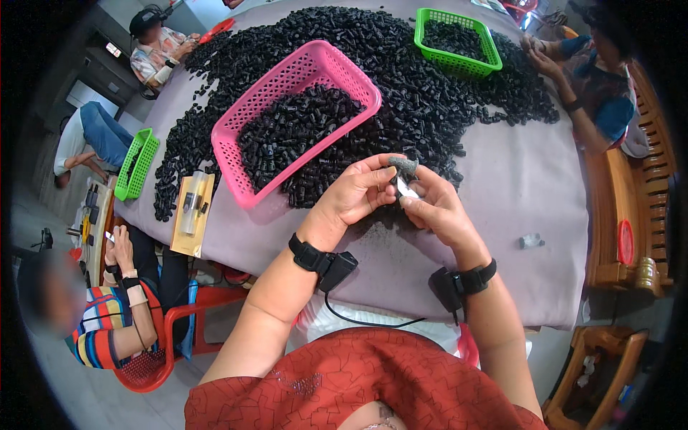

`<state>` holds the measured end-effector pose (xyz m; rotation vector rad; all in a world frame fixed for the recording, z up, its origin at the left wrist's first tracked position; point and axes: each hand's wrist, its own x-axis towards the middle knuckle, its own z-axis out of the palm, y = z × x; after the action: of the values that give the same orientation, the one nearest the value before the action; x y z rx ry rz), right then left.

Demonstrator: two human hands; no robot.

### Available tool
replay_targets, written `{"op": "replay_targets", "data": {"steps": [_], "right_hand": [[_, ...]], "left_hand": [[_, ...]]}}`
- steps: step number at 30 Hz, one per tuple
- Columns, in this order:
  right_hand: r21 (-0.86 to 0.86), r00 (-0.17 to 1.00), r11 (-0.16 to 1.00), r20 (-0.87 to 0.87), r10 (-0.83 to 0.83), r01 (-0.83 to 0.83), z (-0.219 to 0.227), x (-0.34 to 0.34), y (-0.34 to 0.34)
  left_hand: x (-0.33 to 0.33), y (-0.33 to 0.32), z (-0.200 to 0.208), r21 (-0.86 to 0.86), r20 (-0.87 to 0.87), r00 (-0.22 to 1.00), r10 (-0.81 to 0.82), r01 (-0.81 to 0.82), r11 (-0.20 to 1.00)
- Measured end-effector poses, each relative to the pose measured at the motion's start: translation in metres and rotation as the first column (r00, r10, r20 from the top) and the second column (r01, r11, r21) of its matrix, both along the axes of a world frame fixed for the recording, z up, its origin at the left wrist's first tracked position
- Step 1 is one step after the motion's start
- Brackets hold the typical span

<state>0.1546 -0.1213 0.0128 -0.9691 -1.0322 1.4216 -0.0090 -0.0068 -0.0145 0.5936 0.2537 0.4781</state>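
My left hand (362, 190) and my right hand (438, 208) meet above the near edge of the black heap, fingers closed. A short grey, rough-looking cylinder (403, 165) sits at the fingertips, with my left thumb and index finger pinching its side. Below it, a shiny white flat piece (407, 189) shows between the thumb and fingers of my right hand; its exact kind is unclear. Small black plastic parts (380, 107) are heaped across the table, and dark crumbs (380, 236) lie under my hands. Just ahead, a pink basket (229, 161) holds more black parts.
Green baskets stand at the back right (494, 66) and left edge (145, 165). A yellow card with a clear tube (188, 215) lies at left; a translucent grey piece (531, 241) rests on the cloth (530, 186) at right. Other people sit around, one on a red chair (168, 337).
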Motion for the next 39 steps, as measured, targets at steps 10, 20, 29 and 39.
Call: {"op": "replay_targets", "data": {"steps": [10, 20, 29, 39], "right_hand": [[-0.013, 0.997, 0.999, -0.078, 0.028, -0.029, -0.007, 0.003, 0.004], [-0.032, 0.997, 0.999, -0.069, 0.021, -0.023, -0.009, 0.004, 0.006], [-0.015, 0.990, 0.997, -0.116, 0.079, -0.081, 0.000, 0.001, 0.004], [-0.034, 0.997, 0.999, -0.066, 0.040, -0.042, 0.001, 0.001, 0.000]], "left_hand": [[0.003, -0.003, 0.000, -0.029, -0.036, 0.999, 0.029, -0.030, 0.999], [0.002, -0.003, -0.008, -0.023, 0.001, 1.000, -0.011, 0.011, 1.000], [0.002, -0.001, -0.004, -0.008, 0.004, 1.000, 0.008, -0.008, 1.000], [0.005, -0.007, -0.004, -0.045, 0.011, 0.999, -0.048, 0.048, 0.998]]}}
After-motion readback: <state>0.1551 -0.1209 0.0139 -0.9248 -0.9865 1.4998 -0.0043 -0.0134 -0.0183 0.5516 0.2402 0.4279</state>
